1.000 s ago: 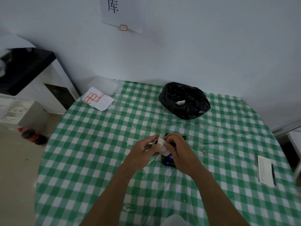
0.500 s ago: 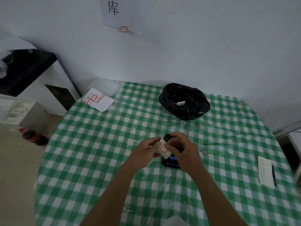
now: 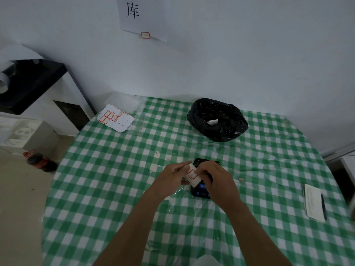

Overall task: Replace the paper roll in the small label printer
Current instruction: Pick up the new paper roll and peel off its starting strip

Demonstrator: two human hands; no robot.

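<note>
A small white label roll [image 3: 192, 174] with red-outlined labels is pinched between my two hands above the table's middle. My left hand [image 3: 172, 176] holds its left side, and my right hand [image 3: 216, 179] grips its right side and a loose end of the strip. Right beneath them the small dark label printer [image 3: 200, 191] lies on the green checked tablecloth [image 3: 115, 189], its lid end showing behind my fingers. My right hand hides much of the printer.
A black plastic bag [image 3: 218, 120] with a white scrap inside sits at the back. A sheet of red-framed labels [image 3: 115, 118] lies at the back left edge. A notepad with a pen [image 3: 315, 202] lies at the right. A cola bottle [image 3: 41, 161] lies on the floor.
The roll has turned in my hands so a red-outlined label faces up, and the loose strip end has been drawn out a little. Both hands stay over the printer.
</note>
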